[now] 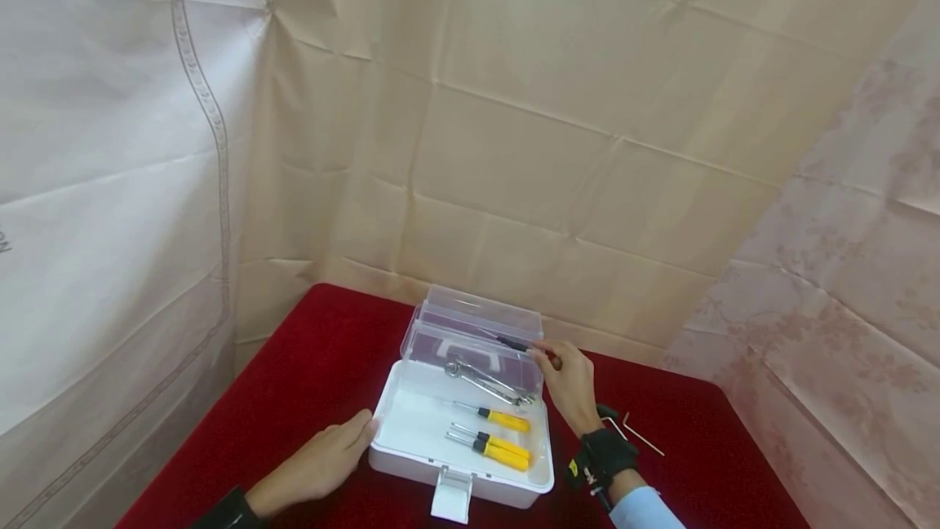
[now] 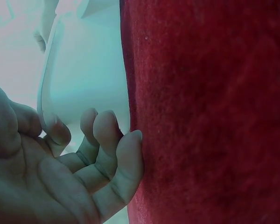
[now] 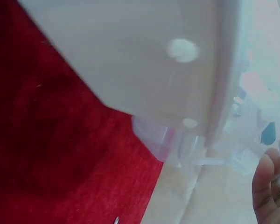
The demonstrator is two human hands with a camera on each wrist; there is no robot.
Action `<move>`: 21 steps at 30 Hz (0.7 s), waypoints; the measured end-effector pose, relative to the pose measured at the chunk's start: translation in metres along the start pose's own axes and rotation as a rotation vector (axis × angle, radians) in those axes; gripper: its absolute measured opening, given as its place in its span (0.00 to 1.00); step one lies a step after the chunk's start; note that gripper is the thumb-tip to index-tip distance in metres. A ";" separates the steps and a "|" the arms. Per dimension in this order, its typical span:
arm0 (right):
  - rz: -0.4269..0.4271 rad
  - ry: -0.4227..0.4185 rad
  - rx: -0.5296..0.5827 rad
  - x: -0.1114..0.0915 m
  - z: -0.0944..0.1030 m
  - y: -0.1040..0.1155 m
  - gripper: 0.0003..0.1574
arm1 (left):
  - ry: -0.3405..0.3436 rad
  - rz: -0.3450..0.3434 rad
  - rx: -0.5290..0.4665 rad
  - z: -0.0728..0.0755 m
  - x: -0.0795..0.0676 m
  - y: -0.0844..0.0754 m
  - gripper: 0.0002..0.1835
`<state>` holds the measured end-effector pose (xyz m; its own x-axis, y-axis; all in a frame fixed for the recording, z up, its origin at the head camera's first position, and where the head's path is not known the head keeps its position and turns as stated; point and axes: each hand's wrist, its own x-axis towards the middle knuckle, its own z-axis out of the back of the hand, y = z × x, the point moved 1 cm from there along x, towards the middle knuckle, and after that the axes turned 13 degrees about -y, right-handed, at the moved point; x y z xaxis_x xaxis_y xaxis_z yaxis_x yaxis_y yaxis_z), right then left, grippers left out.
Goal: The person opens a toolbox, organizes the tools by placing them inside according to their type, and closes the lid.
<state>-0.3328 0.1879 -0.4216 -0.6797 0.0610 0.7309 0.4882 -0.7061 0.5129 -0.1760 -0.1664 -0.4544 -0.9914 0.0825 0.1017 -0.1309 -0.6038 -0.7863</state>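
Note:
A white toolbox (image 1: 411, 406) stands with its clear lid (image 1: 481, 308) tipped back. My left hand (image 1: 334, 451) grips the box's left rim; in the left wrist view its fingers (image 2: 105, 135) curl against the white side wall. Over the lid, my right hand (image 1: 569, 378) pinches the end of a slim black-handled tool (image 1: 512, 343), whose thin shaft points left. The right wrist view shows only some fingers of that hand at the right edge. Inside the box lie silver wrenches (image 1: 485, 384) and three yellow-handled screwdrivers (image 1: 507, 420), all set crosswise.
To the right of the box, L-shaped hex keys (image 1: 645, 436) lie on the red cloth (image 1: 705, 464), partly beside my right wrist. A white latch (image 1: 451, 496) hangs open at the box's front. Behind the table hangs a creased beige sheet (image 1: 514, 145).

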 end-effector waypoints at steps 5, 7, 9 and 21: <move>-0.032 0.009 -0.054 -0.007 0.016 -0.018 0.15 | -0.001 -0.001 0.004 0.000 0.000 0.001 0.22; -0.067 0.078 -0.125 -0.012 0.028 -0.033 0.17 | -0.003 -0.002 0.009 0.000 0.001 0.001 0.21; -0.099 0.189 -0.224 -0.019 0.043 -0.055 0.21 | -0.001 0.001 0.015 0.001 0.002 0.001 0.21; -0.302 0.545 -0.387 -0.057 0.118 -0.136 0.22 | 0.006 0.003 0.015 0.000 0.002 0.002 0.17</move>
<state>-0.2959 0.3637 -0.4796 -0.9791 0.0039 0.2032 0.0768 -0.9187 0.3873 -0.1779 -0.1672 -0.4555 -0.9918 0.0849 0.0957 -0.1278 -0.6160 -0.7773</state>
